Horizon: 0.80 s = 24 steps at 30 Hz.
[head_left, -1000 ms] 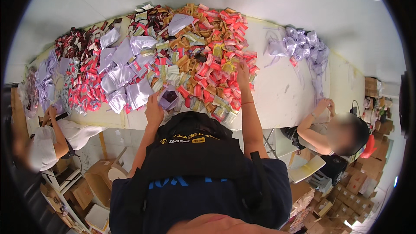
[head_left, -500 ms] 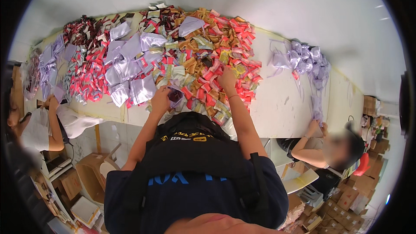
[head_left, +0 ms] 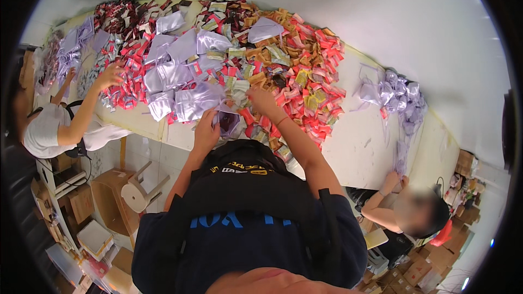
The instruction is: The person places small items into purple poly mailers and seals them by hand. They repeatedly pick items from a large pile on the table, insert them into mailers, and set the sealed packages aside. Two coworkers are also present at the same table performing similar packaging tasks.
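My left hand (head_left: 206, 130) grips a lilac satin pouch (head_left: 231, 123) near the front edge of the table. The pouch's mouth faces up, and something dark shows inside it. My right hand (head_left: 265, 103) is just right of and beyond the pouch, over the heap of small sachets (head_left: 318, 49). Its fingers are bent together and point left; what they hold, if anything, is hidden. Red, orange-brown and pale green sachets lie around this hand, with a few yellow ones (head_left: 311, 102) to its right. More flat lilac pouches (head_left: 169, 76) lie in a pile left of my hands.
A co-worker's hand (head_left: 110, 75) at the left is over pink-red sachets (head_left: 126, 93). Filled lilac pouches (head_left: 400, 95) lie bunched at the right, where another person (head_left: 389, 182) handles one. A stool (head_left: 135, 195) and cardboard boxes (head_left: 111, 196) stand below the white table (head_left: 357, 147).
My right hand has moved left from the yellow and red sachets toward the pouch. My left hand keeps its hold. The left co-worker has reached out over the pink-red sachets. The whole view has shifted.
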Available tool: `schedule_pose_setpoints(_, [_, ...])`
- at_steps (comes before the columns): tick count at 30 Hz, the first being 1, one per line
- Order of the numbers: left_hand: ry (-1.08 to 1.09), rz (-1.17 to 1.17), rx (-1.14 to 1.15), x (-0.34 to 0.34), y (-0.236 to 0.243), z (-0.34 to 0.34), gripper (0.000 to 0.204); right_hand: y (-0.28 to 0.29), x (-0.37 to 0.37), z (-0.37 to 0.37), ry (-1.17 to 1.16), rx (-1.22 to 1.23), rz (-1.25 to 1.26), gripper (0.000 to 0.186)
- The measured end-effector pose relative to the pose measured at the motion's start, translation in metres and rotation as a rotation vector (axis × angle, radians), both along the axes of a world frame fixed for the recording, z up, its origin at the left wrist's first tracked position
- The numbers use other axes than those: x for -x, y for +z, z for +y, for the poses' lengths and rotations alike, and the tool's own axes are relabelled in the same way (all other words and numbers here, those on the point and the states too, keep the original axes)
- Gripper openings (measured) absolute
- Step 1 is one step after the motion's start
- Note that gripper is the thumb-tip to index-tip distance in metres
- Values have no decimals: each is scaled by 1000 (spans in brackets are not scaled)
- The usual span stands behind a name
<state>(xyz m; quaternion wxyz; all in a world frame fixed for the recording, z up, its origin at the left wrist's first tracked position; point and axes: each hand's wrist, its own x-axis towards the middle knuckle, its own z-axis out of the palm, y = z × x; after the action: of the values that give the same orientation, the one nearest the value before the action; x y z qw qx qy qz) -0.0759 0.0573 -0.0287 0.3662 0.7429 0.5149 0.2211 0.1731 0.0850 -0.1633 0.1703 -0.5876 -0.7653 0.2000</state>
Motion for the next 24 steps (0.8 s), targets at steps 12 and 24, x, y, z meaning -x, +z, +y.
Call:
schedule_pose_setpoints(12, [63,-13,121,2,2,1,40,41,-13,9,-240,80,-64,56])
schedule_pose_setpoints(24, [30,-5,-106,4,25,6,41,80,-35,-6,-493,225,544,21])
